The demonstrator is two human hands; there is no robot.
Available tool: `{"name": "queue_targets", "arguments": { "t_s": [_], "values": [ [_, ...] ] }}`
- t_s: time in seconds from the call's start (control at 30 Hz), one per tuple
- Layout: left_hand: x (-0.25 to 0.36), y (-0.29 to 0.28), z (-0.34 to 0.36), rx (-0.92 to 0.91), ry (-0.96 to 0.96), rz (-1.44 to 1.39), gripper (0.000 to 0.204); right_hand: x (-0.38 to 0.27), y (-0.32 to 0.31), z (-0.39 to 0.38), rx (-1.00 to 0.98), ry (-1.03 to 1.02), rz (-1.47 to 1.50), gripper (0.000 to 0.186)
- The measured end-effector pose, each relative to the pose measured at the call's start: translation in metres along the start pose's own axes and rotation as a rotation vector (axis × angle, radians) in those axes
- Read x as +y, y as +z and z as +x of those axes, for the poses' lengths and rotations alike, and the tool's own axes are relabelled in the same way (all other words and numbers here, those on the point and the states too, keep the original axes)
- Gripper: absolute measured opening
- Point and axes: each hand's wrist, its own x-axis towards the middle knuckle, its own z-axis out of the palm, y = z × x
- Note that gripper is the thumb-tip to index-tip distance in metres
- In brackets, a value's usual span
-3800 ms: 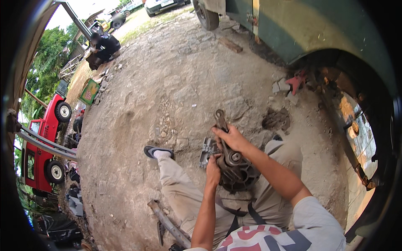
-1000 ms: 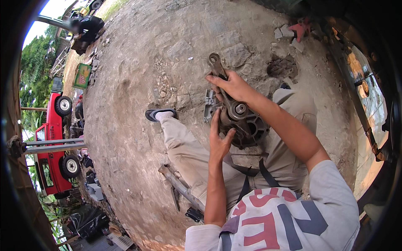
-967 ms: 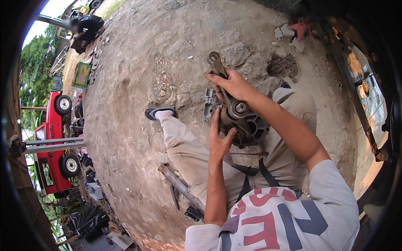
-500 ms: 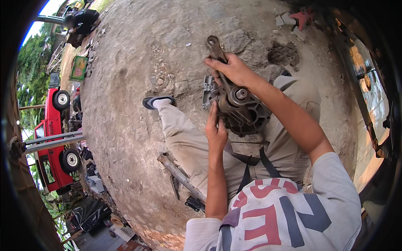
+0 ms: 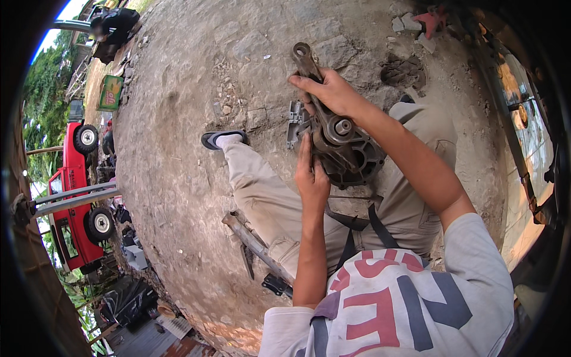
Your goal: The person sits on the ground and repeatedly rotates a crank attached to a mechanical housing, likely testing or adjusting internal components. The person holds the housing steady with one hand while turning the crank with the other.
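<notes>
Dark steel is gripped by the right hand (image 5: 333,94), its fingers closed around the shank of a lever (image 5: 306,64) whose ringed end is left exposed above the knuckles; this grip is unchanged from a second ago. Against the near left side of the dark round casting (image 5: 366,157), the left hand (image 5: 312,178) is laid with its fingers straight and close together. Its thumb, spread wide a second ago, has been drawn in beside them; whether anything is pinched there cannot be told.

The lever is seated at its lower end around a threaded stud (image 5: 343,127) over the casting, and both are found right of centre in the frame, between the trousered legs (image 5: 256,172). A light grey metal piece (image 5: 295,119) is seen just left of the casting. Since the view a second ago, lever, casting and slipper (image 5: 212,140) have all been shifted higher in the frame.

Farther out, a worn metal bar (image 5: 253,241) is left lying on the ground at lower centre. A red stand (image 5: 432,24) is seen at upper right, and a red vehicle (image 5: 74,163) is shown tipped sideways at the left.
</notes>
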Motion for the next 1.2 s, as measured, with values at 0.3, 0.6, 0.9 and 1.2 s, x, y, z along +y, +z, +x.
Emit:
{"name": "queue_targets", "arguments": {
  "t_s": [0.3,0.6,0.9,1.2],
  "values": [
    [-0.017,-0.005,0.001,-0.003,-0.085,0.032,0.055,0.005,0.0,0.002,-0.004,-0.002,-0.032,0.033],
    [-0.055,-0.008,-0.001,0.053,-0.136,-0.01,0.05,0.002,0.004,0.004,-0.029,-0.023,-0.034,0.033],
    [0.022,0.008,0.001,0.081,-0.144,-0.121,0.051,0.01,-0.004,0.007,-0.017,-0.02,0.004,0.035],
    [-0.035,0.004,-0.009,0.094,-0.113,0.021,0.052,0.007,-0.001,0.006,-0.016,0.003,0.031,0.039]
  ]
}}
